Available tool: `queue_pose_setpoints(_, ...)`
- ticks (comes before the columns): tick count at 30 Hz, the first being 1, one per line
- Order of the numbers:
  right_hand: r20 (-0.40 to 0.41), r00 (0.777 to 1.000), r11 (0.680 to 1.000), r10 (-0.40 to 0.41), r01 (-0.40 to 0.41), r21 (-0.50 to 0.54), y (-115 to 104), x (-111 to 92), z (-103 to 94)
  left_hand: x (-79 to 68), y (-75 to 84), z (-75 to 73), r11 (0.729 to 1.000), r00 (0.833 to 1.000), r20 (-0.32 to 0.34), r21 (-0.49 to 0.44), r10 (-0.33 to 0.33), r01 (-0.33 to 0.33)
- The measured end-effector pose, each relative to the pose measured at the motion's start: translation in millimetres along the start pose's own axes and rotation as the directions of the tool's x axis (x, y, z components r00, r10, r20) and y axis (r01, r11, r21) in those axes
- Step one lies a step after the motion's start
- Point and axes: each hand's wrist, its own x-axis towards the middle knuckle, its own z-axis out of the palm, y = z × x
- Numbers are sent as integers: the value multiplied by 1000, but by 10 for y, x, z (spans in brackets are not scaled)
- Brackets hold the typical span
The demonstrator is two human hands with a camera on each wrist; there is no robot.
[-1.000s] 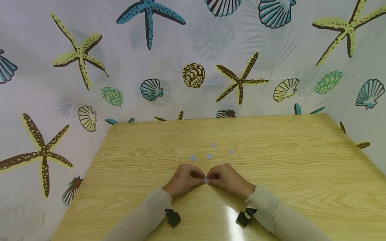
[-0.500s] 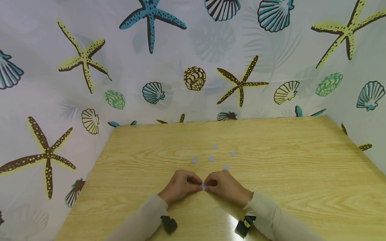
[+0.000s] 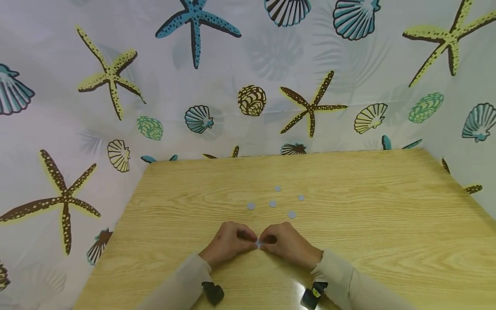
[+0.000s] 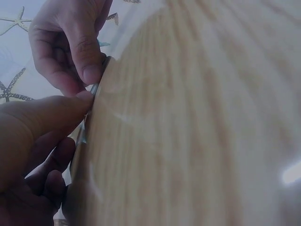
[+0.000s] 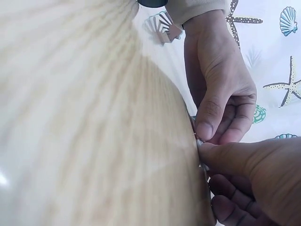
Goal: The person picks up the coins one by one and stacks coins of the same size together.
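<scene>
A small pale grey disc [image 3: 258,244] sits low at the table between my two hands, its middle showing in the gap between the fingertips. My left hand [image 3: 229,242] pinches its left side between thumb and forefinger. From the right, my right hand [image 3: 291,245] pinches the other side in the same way. In the left wrist view the left thumb [image 4: 61,110] nearly meets the right hand's thumb [image 4: 87,61] right at the table surface. The right wrist view has the left hand [image 5: 218,84] above the right hand [image 5: 263,174], with most of the disc hidden by fingers.
Several similar discs lie flat beyond the hands, among them a left one [image 3: 251,206], a middle one [image 3: 273,204] and a nearer right one [image 3: 292,214]. The wooden table [image 3: 368,224] ends at a sea-patterned cloth [image 3: 224,86] behind and at both sides.
Both hands have drawn a little nearer the body and leftward, holding the disc between them. The nearer right disc, mostly covered by the right hand before, now shows fully. The other discs stay put.
</scene>
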Motion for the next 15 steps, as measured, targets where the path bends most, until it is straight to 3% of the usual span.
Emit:
queue_pose_setpoints(7, 5, 1000, 1000, 9, -9, -5, -4, -9, -4, 84, -108, -105, 999, 999, -42, -48, -14, 12)
queue_pose_setpoints(15, 16, 1000, 1000, 4, -4, -11, -13, 2, 34, 285, -142, -234, 1000, 987, -160, 8, 22, -21)
